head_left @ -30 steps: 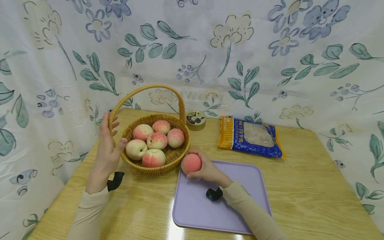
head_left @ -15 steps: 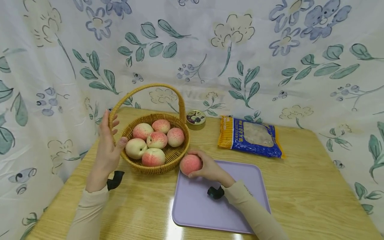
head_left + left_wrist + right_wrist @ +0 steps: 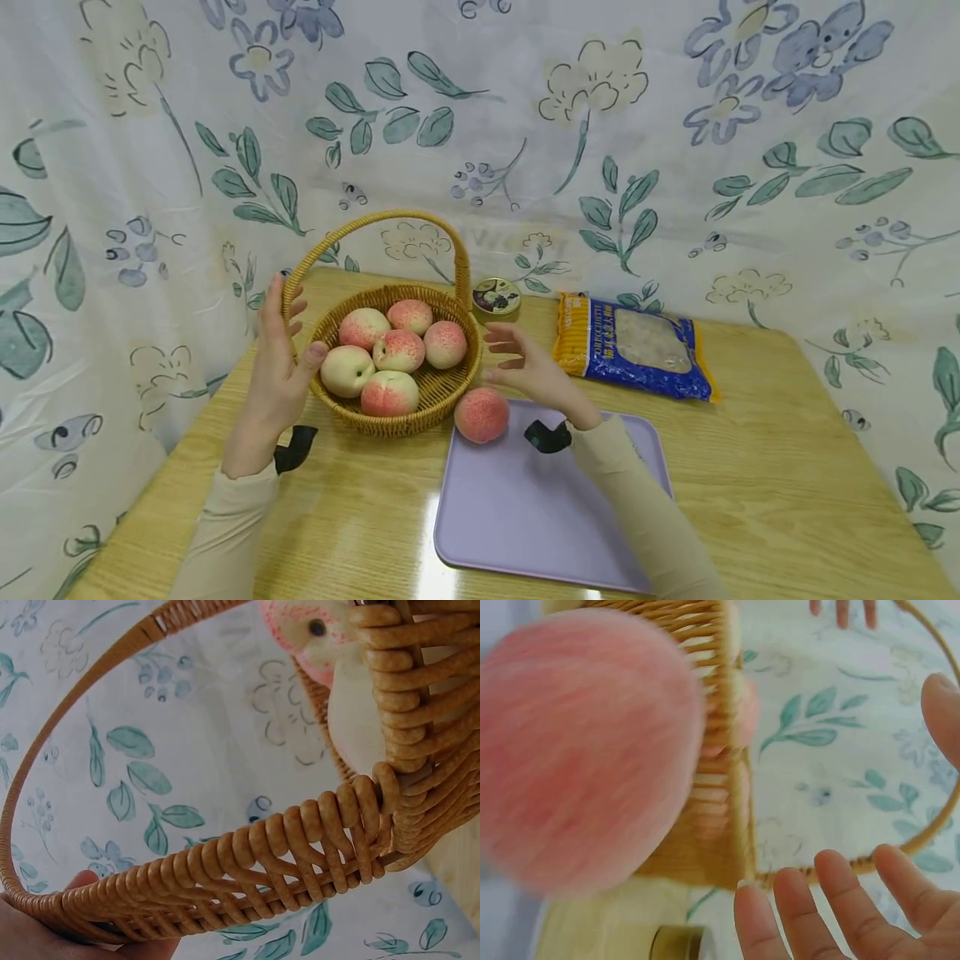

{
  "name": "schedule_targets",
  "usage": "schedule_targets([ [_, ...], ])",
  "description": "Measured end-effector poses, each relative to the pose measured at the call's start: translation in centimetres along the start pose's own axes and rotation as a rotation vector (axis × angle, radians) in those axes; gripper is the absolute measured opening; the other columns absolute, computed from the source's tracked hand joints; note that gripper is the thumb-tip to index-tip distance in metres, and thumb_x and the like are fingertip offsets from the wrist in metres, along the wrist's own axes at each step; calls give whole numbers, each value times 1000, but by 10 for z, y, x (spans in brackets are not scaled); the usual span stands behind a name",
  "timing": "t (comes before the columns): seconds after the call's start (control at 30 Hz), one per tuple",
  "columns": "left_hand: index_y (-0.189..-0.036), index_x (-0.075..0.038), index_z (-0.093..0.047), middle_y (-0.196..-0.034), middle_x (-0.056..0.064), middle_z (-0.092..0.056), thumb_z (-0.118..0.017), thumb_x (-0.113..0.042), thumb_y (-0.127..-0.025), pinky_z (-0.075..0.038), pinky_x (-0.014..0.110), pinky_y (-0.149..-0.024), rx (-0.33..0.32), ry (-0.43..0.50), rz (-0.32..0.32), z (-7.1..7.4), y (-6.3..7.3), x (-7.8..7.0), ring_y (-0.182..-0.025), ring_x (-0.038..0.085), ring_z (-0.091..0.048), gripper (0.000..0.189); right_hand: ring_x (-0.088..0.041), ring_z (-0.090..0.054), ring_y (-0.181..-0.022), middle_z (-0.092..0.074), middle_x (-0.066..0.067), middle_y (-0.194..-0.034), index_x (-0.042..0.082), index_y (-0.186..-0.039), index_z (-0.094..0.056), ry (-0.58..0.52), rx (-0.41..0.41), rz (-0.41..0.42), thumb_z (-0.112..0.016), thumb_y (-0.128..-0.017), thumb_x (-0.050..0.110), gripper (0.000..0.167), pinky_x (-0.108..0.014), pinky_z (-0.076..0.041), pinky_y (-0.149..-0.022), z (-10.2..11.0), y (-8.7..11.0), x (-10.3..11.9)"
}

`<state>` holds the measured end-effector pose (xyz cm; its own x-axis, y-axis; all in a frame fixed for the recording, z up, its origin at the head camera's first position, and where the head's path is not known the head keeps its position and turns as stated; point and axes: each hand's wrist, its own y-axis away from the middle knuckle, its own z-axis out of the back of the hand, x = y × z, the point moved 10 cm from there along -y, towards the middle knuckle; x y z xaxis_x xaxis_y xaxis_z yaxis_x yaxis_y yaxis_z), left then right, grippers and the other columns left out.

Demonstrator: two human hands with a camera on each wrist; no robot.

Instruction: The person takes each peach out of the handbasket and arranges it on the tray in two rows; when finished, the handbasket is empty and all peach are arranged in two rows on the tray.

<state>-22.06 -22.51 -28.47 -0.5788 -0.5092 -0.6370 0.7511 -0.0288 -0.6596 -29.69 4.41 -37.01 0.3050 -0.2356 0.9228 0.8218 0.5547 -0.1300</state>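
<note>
A wicker basket [image 3: 397, 425] holds several pink and cream peaches [image 3: 390, 393]. At its left side my left hand [image 3: 277, 367] holds the arched handle [image 3: 172, 896], its fingers passing behind it and the thumb apart from it. Another peach [image 3: 482, 415], deeper pink, lies on the purple tray's corner beside the basket. Above and to the right of this peach is my right hand [image 3: 536, 371], fingers spread and nothing held. In the right wrist view the pink peach [image 3: 585, 750] looms large at the left, apart from the right fingers [image 3: 847, 892].
The purple tray [image 3: 532, 517] lies on the wooden table [image 3: 787, 467] under the right forearm. Behind the basket stands a round tin [image 3: 497, 300]. A blue and yellow bag of orecchiette [image 3: 637, 346] lies at the back right. A floral curtain [image 3: 525, 108] encloses the table's back and sides.
My right hand has let go of the peach at the tray's corner and lifted up and away, fingers opening. The left hand stays at the basket handle. The view has shifted slightly.
</note>
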Motion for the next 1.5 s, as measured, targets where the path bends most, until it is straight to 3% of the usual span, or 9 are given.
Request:
schedule_targets([
  [0.43,-155,-4,0,-158,20,-9,-44,-54,-98,-24,71,-102,5,-8,13,0,1,4,-135,50,-26,88,-32,-40,-138,-39,-12,-150,9,-148,-33,-12,142,-69,-63,-95,19,62,-43,-38,-110,-49,-58,24],
  [0.8,-155,-5,0,-157,21,-10,-44,-58,-96,-25,71,-100,12,-4,-5,-7,3,2,-134,49,-27,90,-29,-35,-142,-35,-13,-152,11,-149,-30,10,183,-171,-57,-98,30,61,-43,-35,-112,-83,-90,5],
  [0.97,-155,-5,0,-157,22,-10,-43,-60,-96,-26,70,-99,12,-7,-7,-8,2,2,-134,48,-28,91,-24,-37,-142,-39,-11,-152,9,-147,-33,76,155,-219,-51,-101,32,54,-39,-35,-113,-92,-100,-7],
  [1.13,-155,-4,-1,-157,22,-12,-43,-60,-95,-27,70,-98,-2,-20,-20,-6,1,0,-133,48,-29,91,-25,-47,-133,-51,-13,-141,7,-141,-44,131,68,-217,-49,-103,24,43,-39,-39,-108,-92,-110,-8],
  [1.33,-154,-4,-2,-157,23,-11,-43,-61,-95,-28,70,-98,-5,-24,-24,-3,0,1,-133,48,-29,92,-26,-55,-121,-59,-13,-129,8,-135,-52,-37,-69,-162,-60,-96,14,40,-36,-46,-100,-84,-113,-7],
  [1.4,-154,-3,-2,-157,22,-12,-43,-61,-95,-28,70,-98,-6,-26,-25,-2,0,1,-133,49,-29,92,-26,-54,-123,-57,-11,-133,10,-137,-51,-88,-68,-146,-62,-95,14,43,-36,-45,-101,-84,-113,-5],
  [1.5,-154,-3,-2,-156,23,-13,-43,-60,-96,-28,70,-98,-10,-27,-26,0,-1,0,-132,50,-30,91,-25,-49,-130,-51,-10,-141,10,-142,-46,-134,-4,-152,-62,-95,15,50,-38,-43,-104,-88,-114,-3],
])
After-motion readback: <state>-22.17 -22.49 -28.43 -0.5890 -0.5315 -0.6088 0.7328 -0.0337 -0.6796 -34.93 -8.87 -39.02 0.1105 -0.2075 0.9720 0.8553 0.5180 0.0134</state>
